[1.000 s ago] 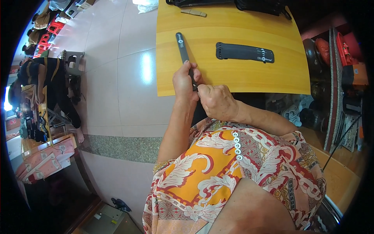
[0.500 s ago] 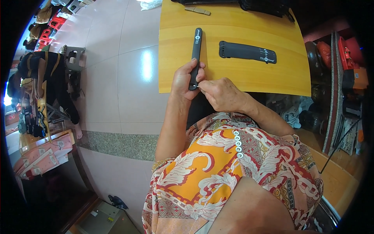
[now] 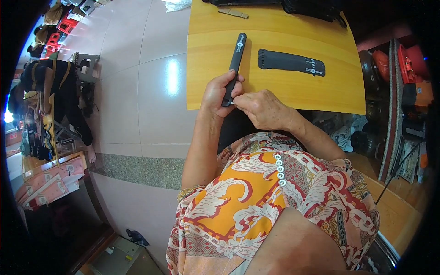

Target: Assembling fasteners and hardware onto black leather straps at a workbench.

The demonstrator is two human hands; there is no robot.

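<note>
From my remote seat, I look first at the black strip [image 3: 237,55]. Its long axis goes from between twelve and one o'clock at the far end down to between six and seven at the near end. The left hand [image 3: 216,95] is around its lower half, so this one is the nearer hand, and the far part of the strip sticks out free above the table [image 3: 209,59].

The right hand [image 3: 265,109] is at three o'clock from the near end of the strip; seen from this hand, that end lies at nine o'clock, just beside the fingertips. I judge this short gap to be the relation that matters most.

About the hands: the left is closed, with its thumb lying along the strip and the fingers curled about it. The right has its fingers folded, thumb and forefinger pressed together, pinching a small pale bit [image 3: 233,103] at the strip's near end. I cannot tell if this bit belongs to the strip or is separate.

A wide black piece [image 3: 290,62] lies flat on the table, at two o'clock from the left hand, touched by neither.
</note>
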